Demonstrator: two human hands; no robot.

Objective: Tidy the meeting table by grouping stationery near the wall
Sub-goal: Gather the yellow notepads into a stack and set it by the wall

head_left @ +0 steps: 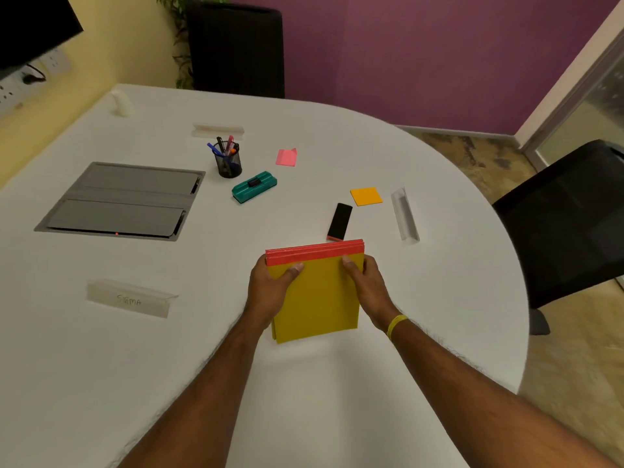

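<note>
Both bare forearms reach in from the bottom of the frame, converging at centre. Left hand (270, 288) and right hand (366, 285) face each other, thumbs on top, fingers (293, 270) curled in a grip.

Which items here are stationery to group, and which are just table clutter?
Job:
notepads, held by left hand and right hand
pen cup
green eraser
black eraser
pink notes
orange notes

Lying about:
name stands
cable hatch
chair
</note>
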